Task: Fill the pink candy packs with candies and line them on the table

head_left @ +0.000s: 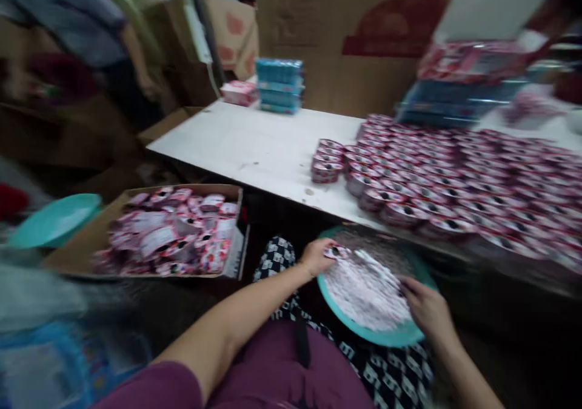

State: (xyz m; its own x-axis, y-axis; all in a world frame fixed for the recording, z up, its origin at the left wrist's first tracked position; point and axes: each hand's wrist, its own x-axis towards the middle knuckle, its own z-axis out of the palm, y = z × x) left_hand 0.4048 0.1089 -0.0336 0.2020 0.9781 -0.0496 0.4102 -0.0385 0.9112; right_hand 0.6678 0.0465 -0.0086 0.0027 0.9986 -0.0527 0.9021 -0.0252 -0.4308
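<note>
My left hand (318,257) is closed round a small red-and-white box with a dark oval on its top (337,252), held over the left rim of a turquoise basin (339,315). Many small white-and-pink slips (364,300) fill much of the basin, with a greyish heap behind them. At the basin's right side, my right hand (425,306) has its fingers pinched together. A pale, shiny strip (377,268) lies up against those fingertips; blur hides whether they grip it. The basin rests by my lap.
Stacked red-and-white boxes (431,185) crowd the right of the white table (236,142). Blue packs (279,86) stand at its back. A carton (68,254) of similar boxes sits left, near another turquoise basin (59,218). A person (77,27) stands far left.
</note>
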